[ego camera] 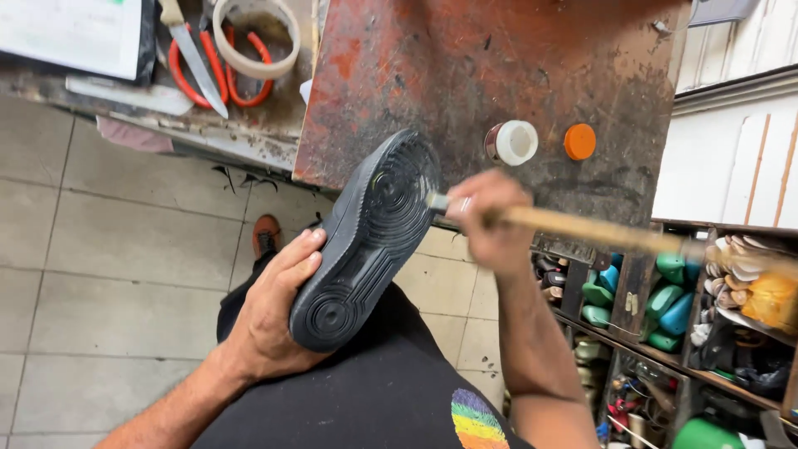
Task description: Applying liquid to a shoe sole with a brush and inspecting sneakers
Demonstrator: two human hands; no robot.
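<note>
Left hand grips a black shoe from the heel end, sole turned up, tread showing. Fingers wrapped along the sole's left edge, pressed together, thumb side hidden under the shoe. Shoe is held in the air over the person's lap, toe end pointing up toward the worktop edge and overlapping it in view.

Right hand closed in a fist around a brush with a long wooden handle. Handle runs off to the right, blurred. Brush's metal end touches the sole near the toe, right edge.

Worktop is rust-red and dark, stained. On it, just beyond the right hand: a small jar with white open mouth, and an orange lid beside it, apart from the jar.

Top left, second surface: knife, orange-handled scissors, tape roll, white sheet.

Right side: shelves with green and blue shoe lasts and loose soles. Tiled floor left. An orange shoe on the floor, just left of the held shoe.
</note>
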